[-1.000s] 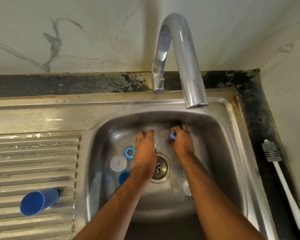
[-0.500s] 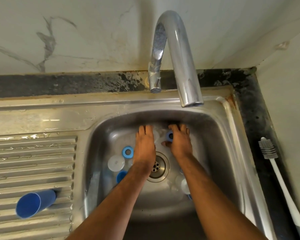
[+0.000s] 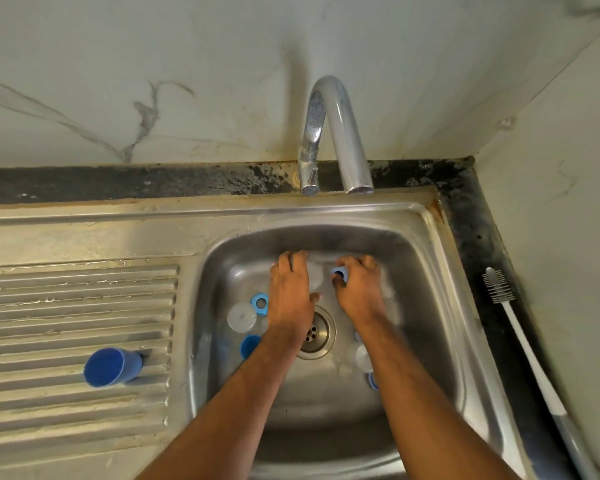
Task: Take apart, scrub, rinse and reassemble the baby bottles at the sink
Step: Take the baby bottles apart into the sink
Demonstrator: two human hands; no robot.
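Observation:
Both my hands reach down to the far end of the steel sink (image 3: pixel 440 306). My left hand (image 3: pixel 290 292) lies over a clear bottle body (image 3: pixel 315 276), fingers curled round it. My right hand (image 3: pixel 359 289) pinches a blue screw ring (image 3: pixel 338 272) at that bottle's mouth. Loose parts lie on the sink floor: another blue ring (image 3: pixel 260 302), a clear round cap (image 3: pixel 241 317), a blue cap (image 3: pixel 249 345) by my left forearm, and clear and blue pieces (image 3: pixel 364 362) under my right forearm.
A blue cap (image 3: pixel 113 367) lies on its side on the ribbed drainboard at the left. A white bottle brush (image 3: pixel 520 344) rests on the dark counter to the right of the sink. The tap (image 3: pixel 340 140) arches over the sink's far edge; no water runs. The drain (image 3: pixel 316 332) sits between my wrists.
The view has tilted upward and pulled back. My hands stay at the far end of the sink on the bottle and ring; my right fingers have shifted round the blue ring.

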